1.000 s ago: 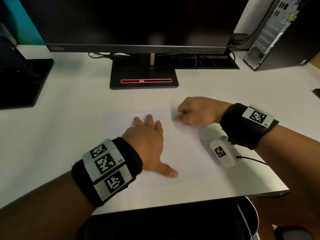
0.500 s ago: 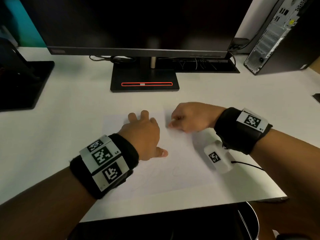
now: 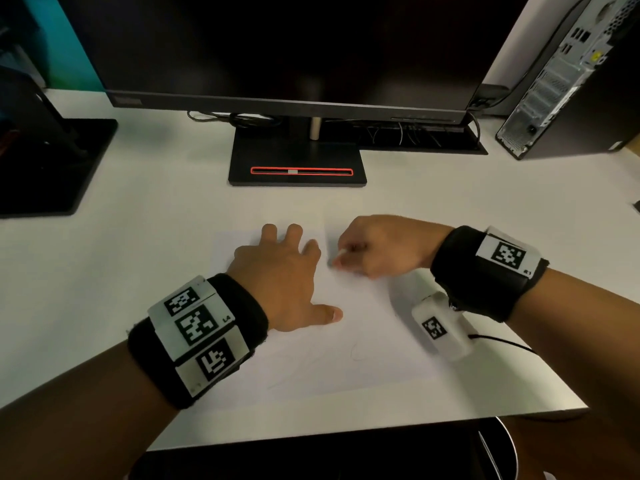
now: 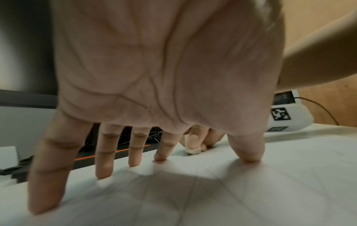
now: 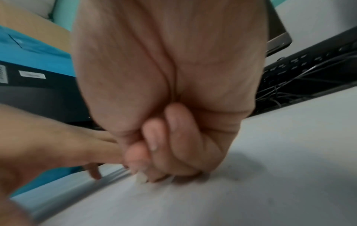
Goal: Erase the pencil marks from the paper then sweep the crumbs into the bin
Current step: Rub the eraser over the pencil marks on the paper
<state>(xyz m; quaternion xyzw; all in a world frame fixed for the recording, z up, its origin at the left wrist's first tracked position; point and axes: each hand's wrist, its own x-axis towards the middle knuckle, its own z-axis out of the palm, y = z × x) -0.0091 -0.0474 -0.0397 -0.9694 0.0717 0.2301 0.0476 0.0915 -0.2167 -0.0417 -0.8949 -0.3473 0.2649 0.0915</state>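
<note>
A white sheet of paper [image 3: 363,334] lies on the white desk, with faint pencil lines [image 3: 356,355] near its front part. My left hand [image 3: 280,271] lies flat on the paper, fingers spread and pressing it down; its fingertips [image 4: 160,158] touch the sheet. Just to its right, my right hand [image 3: 374,251] is curled and pinches a small white eraser [image 4: 192,150] whose tip is on the paper at the far edge. The eraser [image 5: 141,178] shows below the curled fingers in the right wrist view. No bin is clearly seen.
A monitor base [image 3: 298,164] with a red-edged slot stands behind the paper. A second black stand [image 3: 52,168] is at the left. A computer tower [image 3: 561,81] is at the far right, cables [image 3: 415,133] behind. The desk's front edge [image 3: 346,434] is near.
My left hand has slid back and forth on the sheet and spread its thumb out again. My right hand with the eraser has shifted slightly left and nearer along the paper's far edge.
</note>
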